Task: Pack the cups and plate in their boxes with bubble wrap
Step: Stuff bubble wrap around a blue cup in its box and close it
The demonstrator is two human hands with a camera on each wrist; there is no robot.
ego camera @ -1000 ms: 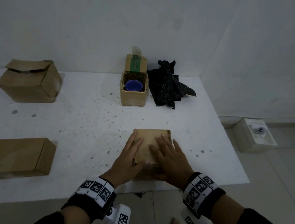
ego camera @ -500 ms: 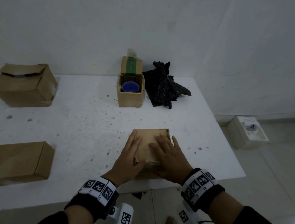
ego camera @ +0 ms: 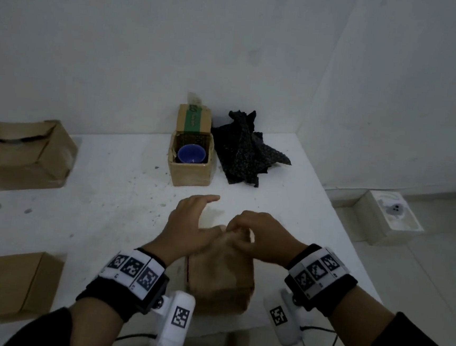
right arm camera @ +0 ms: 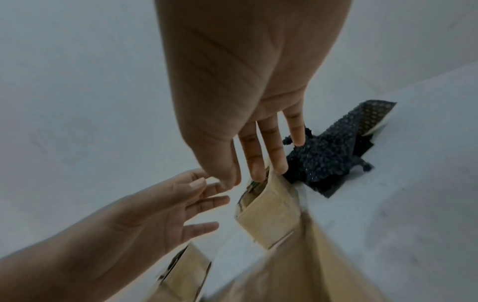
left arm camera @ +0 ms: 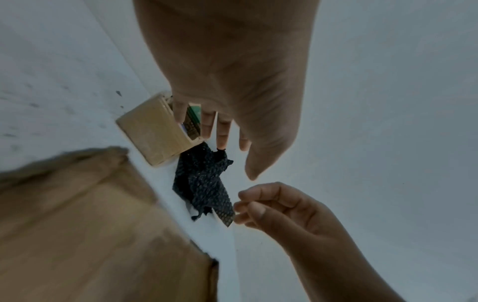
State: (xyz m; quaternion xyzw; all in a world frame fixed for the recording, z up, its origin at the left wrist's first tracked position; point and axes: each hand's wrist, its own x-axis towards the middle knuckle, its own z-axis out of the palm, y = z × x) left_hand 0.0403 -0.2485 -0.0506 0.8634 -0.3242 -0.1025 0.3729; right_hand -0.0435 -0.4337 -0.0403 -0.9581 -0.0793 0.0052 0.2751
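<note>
A closed brown box (ego camera: 220, 277) stands near the table's front edge and looks blurred. My left hand (ego camera: 189, 219) hovers above its far left corner with the fingers straight and holds nothing. Beside it my right hand (ego camera: 254, 236) hangs over the box top, fingers loosely curled and empty, as the left wrist view also shows (left arm camera: 271, 204). Farther back an open small box (ego camera: 190, 169) holds a blue cup (ego camera: 191, 154). Crumpled black bubble wrap (ego camera: 244, 157) lies just right of it.
On the white table (ego camera: 109, 190), a brown box with loosely folded flaps (ego camera: 27, 155) stands at the back left and a long flat closed box (ego camera: 7, 288) at the front left. A white block (ego camera: 391, 217) sits on the floor beyond the table's right edge.
Both hands lay flat on the closed box's top before. They have lifted off it, and the left one has moved forward. The box now shows motion blur.
</note>
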